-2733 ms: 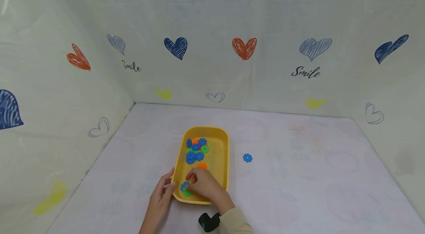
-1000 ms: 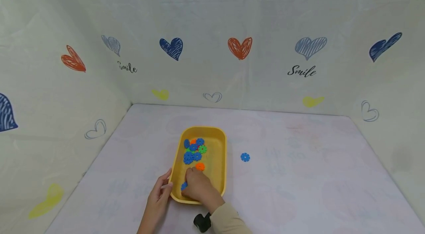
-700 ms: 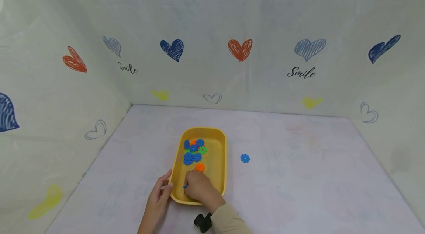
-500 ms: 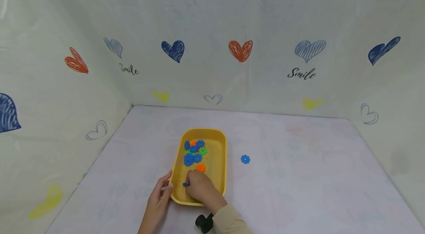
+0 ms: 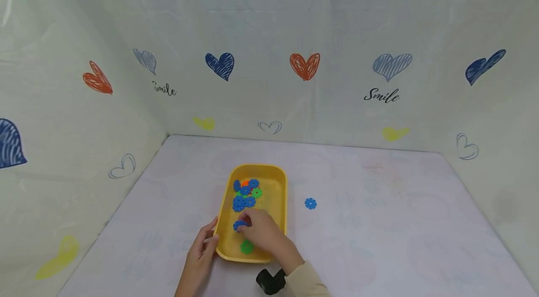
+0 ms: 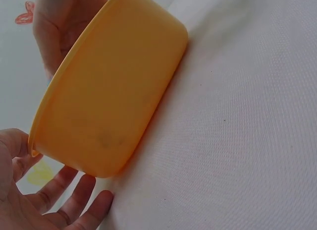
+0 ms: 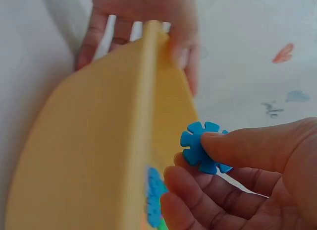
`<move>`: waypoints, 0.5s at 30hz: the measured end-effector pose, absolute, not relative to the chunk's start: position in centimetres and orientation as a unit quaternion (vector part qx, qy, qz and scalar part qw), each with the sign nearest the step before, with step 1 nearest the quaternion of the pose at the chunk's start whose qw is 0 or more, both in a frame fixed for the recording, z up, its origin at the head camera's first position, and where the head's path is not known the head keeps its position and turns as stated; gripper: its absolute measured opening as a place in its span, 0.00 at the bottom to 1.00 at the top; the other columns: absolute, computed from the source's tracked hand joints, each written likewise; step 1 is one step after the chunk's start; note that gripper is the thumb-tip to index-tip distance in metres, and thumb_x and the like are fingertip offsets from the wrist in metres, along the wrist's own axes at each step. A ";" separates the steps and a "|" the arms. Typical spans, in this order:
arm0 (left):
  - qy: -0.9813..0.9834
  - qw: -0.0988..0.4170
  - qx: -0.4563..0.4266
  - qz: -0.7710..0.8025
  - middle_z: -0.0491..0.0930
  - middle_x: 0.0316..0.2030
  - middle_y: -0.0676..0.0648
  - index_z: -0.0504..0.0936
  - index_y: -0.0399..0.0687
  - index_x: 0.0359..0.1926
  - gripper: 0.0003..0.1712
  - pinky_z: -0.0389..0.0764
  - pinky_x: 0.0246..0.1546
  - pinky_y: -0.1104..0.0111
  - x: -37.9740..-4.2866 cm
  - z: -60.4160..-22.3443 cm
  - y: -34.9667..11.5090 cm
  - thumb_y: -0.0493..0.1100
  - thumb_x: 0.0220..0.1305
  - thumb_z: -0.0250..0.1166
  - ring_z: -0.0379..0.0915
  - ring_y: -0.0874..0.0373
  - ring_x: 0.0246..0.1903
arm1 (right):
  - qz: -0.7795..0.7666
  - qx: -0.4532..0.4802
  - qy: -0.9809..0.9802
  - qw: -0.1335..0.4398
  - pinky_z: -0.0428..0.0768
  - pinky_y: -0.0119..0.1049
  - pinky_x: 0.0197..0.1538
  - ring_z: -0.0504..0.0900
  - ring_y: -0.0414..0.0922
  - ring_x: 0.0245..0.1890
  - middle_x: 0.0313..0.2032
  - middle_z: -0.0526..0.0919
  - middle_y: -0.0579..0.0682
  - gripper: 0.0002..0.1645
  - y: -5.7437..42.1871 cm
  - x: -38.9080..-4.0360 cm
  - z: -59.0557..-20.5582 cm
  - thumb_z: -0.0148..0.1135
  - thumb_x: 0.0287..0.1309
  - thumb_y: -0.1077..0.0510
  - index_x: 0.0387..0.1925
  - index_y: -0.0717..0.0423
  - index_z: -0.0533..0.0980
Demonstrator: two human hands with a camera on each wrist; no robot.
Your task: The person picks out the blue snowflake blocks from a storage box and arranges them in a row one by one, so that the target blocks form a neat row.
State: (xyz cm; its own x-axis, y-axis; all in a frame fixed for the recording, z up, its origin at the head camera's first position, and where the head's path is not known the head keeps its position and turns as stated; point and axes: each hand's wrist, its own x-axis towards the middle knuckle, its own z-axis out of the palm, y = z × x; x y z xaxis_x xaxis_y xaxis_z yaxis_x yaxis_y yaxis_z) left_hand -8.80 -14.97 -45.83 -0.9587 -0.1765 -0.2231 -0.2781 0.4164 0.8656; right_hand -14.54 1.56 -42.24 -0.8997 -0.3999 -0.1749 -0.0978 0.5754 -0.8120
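Observation:
My right hand (image 5: 263, 230) pinches a blue notched interlocking disc (image 7: 194, 142) between thumb and fingers, over the near half of a yellow plastic tray (image 5: 275, 191). My left hand (image 5: 201, 252) grips the tray's left side near the front corner. Its thumb is at the rim (image 6: 33, 136) and its fingers spread along the outer wall. Below the pinched disc, a green disc (image 5: 247, 246) lies at the tray's near end. Several blue discs (image 5: 239, 202) are clustered in the far left part, with another green disc (image 5: 257, 192) and an orange one (image 5: 245, 184) among them.
A single blue disc (image 5: 310, 203) lies on the white table cover (image 5: 362, 231) to the right of the tray. A black wrist device (image 5: 270, 282) sits by the right sleeve. White sheeting (image 5: 269, 16) printed with hearts rises behind and at the sides.
From low in the tray, my right hand has come up and slightly away with a blue disc. The near green disc now shows; the loose orange disc is hidden behind the hand. Left hand unchanged.

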 end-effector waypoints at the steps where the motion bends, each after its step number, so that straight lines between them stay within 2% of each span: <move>1: 0.840 0.049 -0.135 0.524 0.71 0.52 0.41 0.61 0.50 0.68 0.29 0.74 0.35 0.76 -8.8 -45.8 -15.0 0.55 0.70 0.47 0.71 0.60 0.35 | -0.446 -0.142 0.868 0.169 0.75 0.30 0.38 0.71 0.38 0.31 0.30 0.76 0.41 0.06 1.8 -14.5 -41.9 0.62 0.57 0.56 0.37 0.51 0.77; 9: 0.837 0.047 -0.141 0.527 0.71 0.51 0.40 0.61 0.51 0.68 0.29 0.74 0.34 0.75 -8.7 -45.8 -14.9 0.55 0.70 0.47 0.70 0.60 0.34 | -0.510 -0.127 0.840 0.135 0.72 0.26 0.27 0.71 0.39 0.23 0.25 0.74 0.45 0.11 4.5 -14.6 -40.6 0.62 0.57 0.56 0.41 0.56 0.77; 15: 0.836 0.048 -0.152 0.524 0.72 0.51 0.42 0.62 0.53 0.67 0.27 0.74 0.34 0.75 -8.9 -45.7 -14.7 0.54 0.71 0.48 0.69 0.59 0.34 | -0.549 -0.105 0.821 0.116 0.73 0.27 0.24 0.72 0.40 0.20 0.24 0.76 0.50 0.13 7.0 -14.8 -40.7 0.61 0.59 0.56 0.43 0.59 0.75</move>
